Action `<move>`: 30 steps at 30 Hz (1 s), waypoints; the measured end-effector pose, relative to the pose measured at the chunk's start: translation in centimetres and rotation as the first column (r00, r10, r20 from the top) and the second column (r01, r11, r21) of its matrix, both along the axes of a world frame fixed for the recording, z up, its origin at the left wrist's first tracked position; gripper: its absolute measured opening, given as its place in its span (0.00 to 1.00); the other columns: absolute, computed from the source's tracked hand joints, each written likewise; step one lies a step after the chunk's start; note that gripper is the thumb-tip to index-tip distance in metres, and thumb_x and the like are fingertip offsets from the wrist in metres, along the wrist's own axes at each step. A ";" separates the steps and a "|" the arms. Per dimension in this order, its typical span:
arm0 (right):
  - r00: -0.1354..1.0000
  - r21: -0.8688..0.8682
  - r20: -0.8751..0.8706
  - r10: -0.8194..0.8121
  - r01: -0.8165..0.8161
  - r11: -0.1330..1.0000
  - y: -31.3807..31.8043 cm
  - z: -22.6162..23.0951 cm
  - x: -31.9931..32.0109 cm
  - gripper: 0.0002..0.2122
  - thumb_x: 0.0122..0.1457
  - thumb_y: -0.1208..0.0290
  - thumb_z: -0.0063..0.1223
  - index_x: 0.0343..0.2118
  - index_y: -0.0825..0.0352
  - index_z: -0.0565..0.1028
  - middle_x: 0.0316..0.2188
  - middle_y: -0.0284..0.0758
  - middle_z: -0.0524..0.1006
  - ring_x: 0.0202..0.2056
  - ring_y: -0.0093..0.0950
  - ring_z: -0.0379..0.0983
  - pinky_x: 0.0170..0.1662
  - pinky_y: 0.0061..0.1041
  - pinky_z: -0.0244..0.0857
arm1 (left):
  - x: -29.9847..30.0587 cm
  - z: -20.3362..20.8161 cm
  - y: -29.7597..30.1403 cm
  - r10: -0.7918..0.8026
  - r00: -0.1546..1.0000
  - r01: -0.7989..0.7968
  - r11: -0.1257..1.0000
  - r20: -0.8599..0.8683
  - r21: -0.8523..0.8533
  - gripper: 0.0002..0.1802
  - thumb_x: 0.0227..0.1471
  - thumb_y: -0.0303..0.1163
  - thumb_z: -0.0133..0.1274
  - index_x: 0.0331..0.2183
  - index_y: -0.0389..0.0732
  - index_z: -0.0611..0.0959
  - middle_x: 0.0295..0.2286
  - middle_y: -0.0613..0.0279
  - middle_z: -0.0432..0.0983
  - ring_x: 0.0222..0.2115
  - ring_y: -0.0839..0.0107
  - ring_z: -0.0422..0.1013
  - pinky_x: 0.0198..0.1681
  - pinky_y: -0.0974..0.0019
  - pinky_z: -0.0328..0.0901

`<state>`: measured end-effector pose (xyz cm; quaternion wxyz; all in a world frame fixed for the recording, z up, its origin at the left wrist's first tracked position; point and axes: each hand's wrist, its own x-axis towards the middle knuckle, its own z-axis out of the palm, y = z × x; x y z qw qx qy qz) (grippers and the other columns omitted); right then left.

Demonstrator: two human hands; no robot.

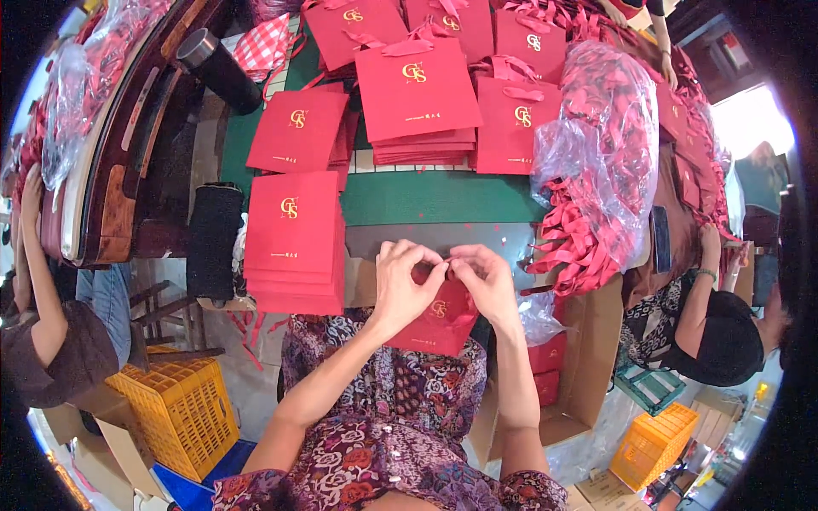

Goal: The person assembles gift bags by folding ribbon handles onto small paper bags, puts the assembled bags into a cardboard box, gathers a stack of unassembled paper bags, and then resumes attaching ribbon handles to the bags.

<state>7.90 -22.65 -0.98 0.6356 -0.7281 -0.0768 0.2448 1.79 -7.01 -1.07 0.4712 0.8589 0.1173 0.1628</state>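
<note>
A red paper gift bag (430, 334) with gold lettering hangs upright in front of my lap. At its top edge, my left hand (404, 283) pinches the red ribbon between thumb and forefinger. My right hand (486, 284) is closed in a pinch on the ribbon just beside it, and the two sets of fingertips nearly meet. Left of my hands stands a stack of red gift bags (294, 226) without visible ribbons on top. A bundle of red ribbons (588, 226), partly inside a clear plastic bag (609, 111), lies to the right.
More red bags with ribbon handles (417, 89) pile up at the table's far side. A black tumbler (220, 70) stands far left, above a black cloth roll (215, 243). An open carton (588, 358) sits by my right arm. Co-workers (711, 315) work at both sides.
</note>
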 end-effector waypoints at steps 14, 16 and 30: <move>0.998 0.047 -0.028 0.050 -0.048 0.998 -0.6 0.2 0.3 0.07 0.62 0.75 0.55 0.39 0.72 0.78 0.30 0.29 0.79 0.31 0.16 0.73 0.37 0.18 0.68 | -0.5 -0.1 0.1 -0.067 0.998 0.066 0.998 -0.011 -0.016 0.06 0.45 0.32 0.65 0.28 0.43 0.85 0.28 0.63 0.76 0.36 0.63 0.70 0.42 0.59 0.63; 0.999 0.034 0.008 0.050 -0.050 0.998 -0.8 0.6 0.0 0.06 0.62 0.75 0.55 0.38 0.72 0.78 0.29 0.28 0.78 0.31 0.16 0.72 0.36 0.17 0.66 | -1.0 0.0 0.2 -0.115 0.993 0.114 0.992 -0.019 -0.056 0.08 0.47 0.32 0.65 0.31 0.42 0.85 0.30 0.61 0.76 0.37 0.63 0.72 0.44 0.59 0.64; 0.982 0.104 -0.110 -0.153 0.165 0.981 -4.3 2.9 0.0 0.05 0.62 0.71 0.54 0.37 0.65 0.78 0.26 0.20 0.74 0.26 0.10 0.65 0.27 0.12 0.55 | -5.6 2.6 1.0 -0.554 0.825 0.552 0.833 -0.109 -0.052 0.26 0.55 0.28 0.53 0.55 0.40 0.66 0.40 0.50 0.77 0.43 0.52 0.73 0.52 0.52 0.59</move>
